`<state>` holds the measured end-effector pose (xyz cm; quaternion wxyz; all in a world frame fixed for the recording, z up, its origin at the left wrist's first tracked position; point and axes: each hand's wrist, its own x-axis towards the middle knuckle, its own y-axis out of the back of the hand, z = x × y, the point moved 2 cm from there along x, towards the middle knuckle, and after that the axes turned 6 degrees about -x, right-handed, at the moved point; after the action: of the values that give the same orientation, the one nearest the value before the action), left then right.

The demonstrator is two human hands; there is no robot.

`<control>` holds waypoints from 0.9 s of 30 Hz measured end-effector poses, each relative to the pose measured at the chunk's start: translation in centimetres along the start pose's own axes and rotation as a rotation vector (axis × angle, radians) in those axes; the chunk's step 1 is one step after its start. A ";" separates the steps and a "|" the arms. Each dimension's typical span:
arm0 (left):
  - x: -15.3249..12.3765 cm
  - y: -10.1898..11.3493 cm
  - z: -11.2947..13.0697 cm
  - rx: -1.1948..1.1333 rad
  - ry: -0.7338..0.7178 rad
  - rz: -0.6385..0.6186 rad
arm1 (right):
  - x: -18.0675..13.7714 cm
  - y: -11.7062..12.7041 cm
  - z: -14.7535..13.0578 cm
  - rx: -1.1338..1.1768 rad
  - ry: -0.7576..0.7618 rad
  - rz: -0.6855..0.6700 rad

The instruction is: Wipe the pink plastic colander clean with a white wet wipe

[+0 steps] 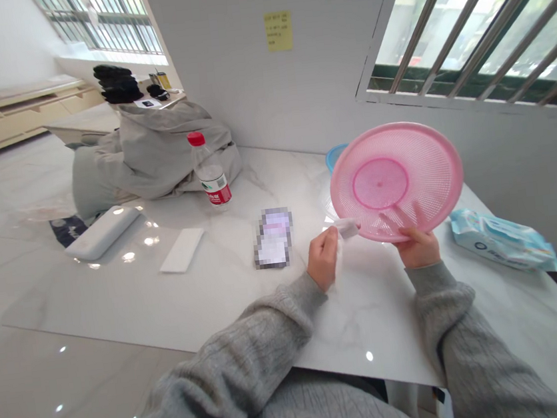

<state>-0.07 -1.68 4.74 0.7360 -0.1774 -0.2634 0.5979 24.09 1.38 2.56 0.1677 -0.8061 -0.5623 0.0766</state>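
My right hand (pixel 417 245) grips the lower rim of a round pink mesh basket (pixel 396 179), held tilted up above the white marble table (pixel 207 291); my fingers show through the mesh. My left hand (pixel 323 257) is closed on a small white wipe (pixel 345 228), whose end touches the basket's lower left edge. Both arms wear grey knitted sleeves.
A pack of wet wipes (pixel 503 240) lies at the right. A water bottle with a red cap (pixel 210 171), a grey jacket (pixel 151 150), a white flat case (pixel 103 232), a white card (pixel 182 249) and a blurred small packet (pixel 274 237) sit on the table. A blue rim (pixel 333 156) shows behind the basket.
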 end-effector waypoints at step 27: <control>-0.6 -0.3 -2.3 1.652 -0.744 -0.433 | -2.6 -3.1 3.1 0.115 -0.235 -0.204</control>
<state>1.49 -2.17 2.95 0.5925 0.6587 -0.0006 0.4637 19.44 0.55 0.59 0.1535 -0.7195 -0.6517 0.1848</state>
